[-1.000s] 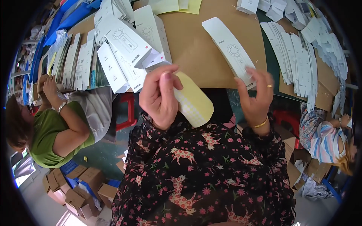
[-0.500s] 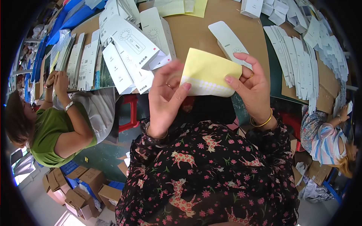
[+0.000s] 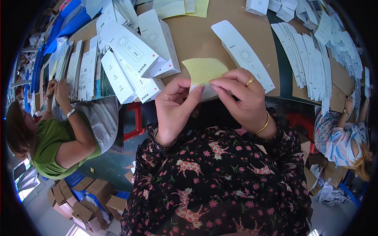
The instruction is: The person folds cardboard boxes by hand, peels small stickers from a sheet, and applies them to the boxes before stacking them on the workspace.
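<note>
1. Holding a pale yellow curved paper sheet [image 3: 202, 70] between both hands, I have it raised over the near edge of the brown cardboard-covered table [image 3: 197, 35].
2. My left hand [image 3: 173, 108] pinches the sheet's lower edge between thumb and forefinger; the other fingers are loosely curled.
3. My right hand [image 3: 242, 98], with a gold ring and bangle, pinches the same sheet from the right, its fingertips pressed together on the paper.
4. Something white shows just under the yellow sheet between my hands; I cannot tell what it is.
5. Judging progress: one long white flat carton with a round printed dial [image 3: 242, 55] lies just beyond my right hand, apparently the piece in hand, and I see no sheet in it yet.
6. A loose heap of similar white folded cartons [image 3: 134, 59] lies to the left, and rows of flat white carton blanks [image 3: 311, 43] fan out on the right, so I judge much is left.
7. More pale yellow sheets [image 3: 181, 8] wait at the far edge.
8. A person in a green top [image 3: 51, 137] works at my left, another in a striped top [image 3: 346, 137] at my right.
</note>
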`<state>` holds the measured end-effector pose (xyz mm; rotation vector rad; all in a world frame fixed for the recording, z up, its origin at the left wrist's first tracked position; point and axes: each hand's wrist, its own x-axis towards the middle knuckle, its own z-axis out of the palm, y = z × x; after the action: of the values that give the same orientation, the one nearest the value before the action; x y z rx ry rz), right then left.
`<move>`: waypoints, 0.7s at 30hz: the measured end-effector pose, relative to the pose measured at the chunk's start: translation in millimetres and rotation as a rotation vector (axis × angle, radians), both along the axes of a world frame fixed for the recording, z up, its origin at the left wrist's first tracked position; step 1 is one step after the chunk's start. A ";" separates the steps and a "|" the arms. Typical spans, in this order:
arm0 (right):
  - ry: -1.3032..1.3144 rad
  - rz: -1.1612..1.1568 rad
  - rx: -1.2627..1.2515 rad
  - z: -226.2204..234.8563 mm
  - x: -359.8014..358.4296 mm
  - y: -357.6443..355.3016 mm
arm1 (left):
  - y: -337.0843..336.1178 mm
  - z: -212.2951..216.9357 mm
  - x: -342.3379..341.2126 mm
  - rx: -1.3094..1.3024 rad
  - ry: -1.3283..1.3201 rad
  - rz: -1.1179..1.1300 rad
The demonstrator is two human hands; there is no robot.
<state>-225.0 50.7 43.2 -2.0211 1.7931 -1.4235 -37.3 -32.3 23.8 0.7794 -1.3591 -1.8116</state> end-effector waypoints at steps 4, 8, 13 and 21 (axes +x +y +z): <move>-0.006 -0.016 0.019 0.4 1.4 -0.2 | -0.5 -0.4 -4.9 -0.082 -0.012 0.019; -0.020 -0.014 0.027 -1.6 1.3 -1.7 | -1.5 4.3 -11.4 -0.097 -0.032 0.057; -0.060 -0.022 0.082 5.5 -4.0 -1.1 | -7.3 11.3 -21.6 -0.107 -0.064 0.022; -0.359 -0.172 0.310 -3.1 -82.4 -24.3 | -38.2 -26.3 -47.3 -0.243 -0.440 -0.169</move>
<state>-307.4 26.5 40.1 -1.3935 1.9143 -1.3417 -84.6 -70.6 -2.5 0.9919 -1.9382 -1.6112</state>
